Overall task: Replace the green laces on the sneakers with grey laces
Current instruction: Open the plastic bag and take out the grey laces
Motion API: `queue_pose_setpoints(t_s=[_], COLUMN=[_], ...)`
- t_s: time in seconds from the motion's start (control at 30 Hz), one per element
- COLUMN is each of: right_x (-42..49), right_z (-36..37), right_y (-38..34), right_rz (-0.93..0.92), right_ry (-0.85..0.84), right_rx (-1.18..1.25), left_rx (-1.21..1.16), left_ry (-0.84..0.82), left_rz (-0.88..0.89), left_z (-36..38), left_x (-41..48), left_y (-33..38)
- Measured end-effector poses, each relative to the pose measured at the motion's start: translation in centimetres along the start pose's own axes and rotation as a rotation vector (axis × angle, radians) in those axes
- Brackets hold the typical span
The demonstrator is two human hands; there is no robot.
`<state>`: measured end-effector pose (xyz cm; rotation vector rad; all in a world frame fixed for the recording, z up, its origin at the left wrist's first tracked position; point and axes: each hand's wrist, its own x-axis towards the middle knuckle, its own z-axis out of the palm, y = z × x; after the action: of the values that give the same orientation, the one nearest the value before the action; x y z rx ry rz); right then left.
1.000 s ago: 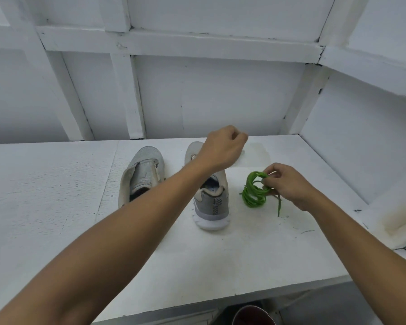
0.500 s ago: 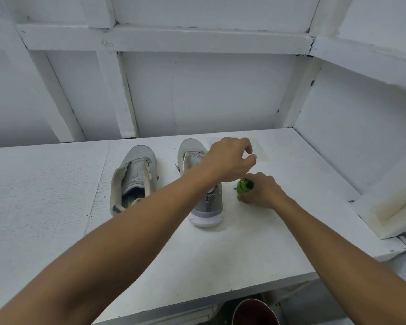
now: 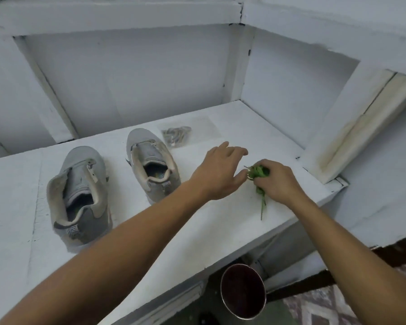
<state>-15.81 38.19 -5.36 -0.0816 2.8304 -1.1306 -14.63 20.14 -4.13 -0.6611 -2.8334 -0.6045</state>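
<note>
Head view: green laces (image 3: pixel 258 171) out, grey laces (image 3: pixel 176 134) next

The right hand (image 3: pixel 277 181) clutches the bunched green laces at 3 o'clock on the bench (image 3: pixel 197 231). The left hand (image 3: pixel 218 170) hovers just beside it, fingers loose and empty. Both sneakers (image 3: pixel 79 184) sit unlaced at 9–11. The next move is probably to fetch the grey laces at 12. Half a second ago the left hand hid them.
</note>
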Motion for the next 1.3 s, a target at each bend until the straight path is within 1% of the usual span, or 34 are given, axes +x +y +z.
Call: queue_pose_setpoints(t_s=[0.1,0.23,0.33,0.4,0.47,0.53,0.7,0.83,0.93,1.1,1.3], right_x=[-2.3,-5.5,-8.0,-9.7,-11.3,-12.4,-14.0,-14.2,-13.6,-13.0,-12.6], right_z=[-2.3,-3.6,-4.0,-4.0,-3.4,-2.2,2.7,6.7,8.8,10.5,9.0], right_y=[2.8,5.7,7.4,8.9,10.1,11.2,13.3,14.1,14.5,15.5,16.1], right_rz=[0.101,0.208,0.286,0.339,0.384,0.428,0.547,0.594,0.614,0.662,0.657], right_ry=[0.13,0.231,0.341,0.429,0.499,0.524,0.462,0.388,0.302,0.077,0.11], right_rx=[0.052,0.247,0.363,0.391,0.355,0.309,0.274,0.248,0.191,0.092,0.108], left_rx=[0.023,0.096,0.117,0.1,0.09,0.085,0.083,0.071,0.071,0.063,0.047], left_ry=[-0.082,-0.224,-0.253,-0.263,-0.278,-0.281,-0.276,-0.271,-0.276,-0.264,-0.245], left_rz=[0.071,0.155,0.255,0.289,0.291,0.28,0.282,0.269,0.262,0.26,0.264], left_z=[3.0,6.3,7.9,8.6,9.1,9.2,9.2,9.1,9.1,9.2,9.1], left_x=[-0.5,-1.2,-1.4,-1.6,-2.0,-2.2,-2.3,-2.4,-2.4,-2.4,-2.4], left_y=[0.9,1.4,1.6,1.7,1.8,1.7,1.5,1.7,1.7,1.5,1.5])
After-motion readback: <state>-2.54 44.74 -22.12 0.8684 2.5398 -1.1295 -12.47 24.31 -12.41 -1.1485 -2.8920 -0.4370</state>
